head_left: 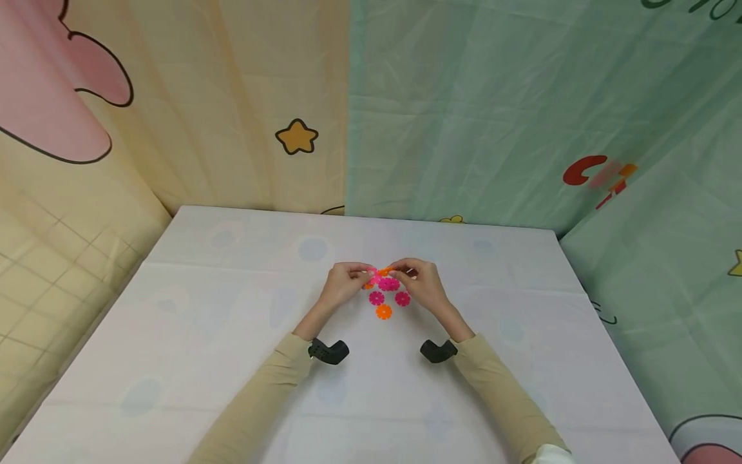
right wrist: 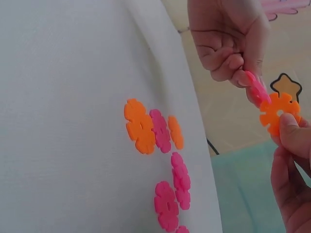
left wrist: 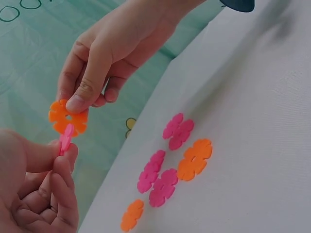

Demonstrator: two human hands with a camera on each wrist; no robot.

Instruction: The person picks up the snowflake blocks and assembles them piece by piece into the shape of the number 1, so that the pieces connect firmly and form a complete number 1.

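Both my hands meet over the far side of a loose cluster, each with one piece. My left hand (head_left: 346,283) pinches a bright pink, flower-shaped plastic disc (left wrist: 66,140) between thumb and finger, no gap to spare, remaining fingers curled in. My right hand (head_left: 422,283) has an orange, flower-shaped plastic disc (left wrist: 57,119) clamped between thumb and fingers, most of the face exposed. Both are up off the white table (head_left: 220,335). Pink sits crosswise to orange, edges meeting; can't tell whether the notches have engaged. Step in hand, my read: slotting one into the other. Next move calls for notch lined up with notch, then a straight, even push, both grips kept close to the joint so neither piece twists out. Loose pink discs (head_left: 377,298) and loose orange discs (head_left: 384,312) lie flat just below my hands, some pinks touching or overlapping, hard to say which. Nearest orange is on my side of the cluster, easy reach.
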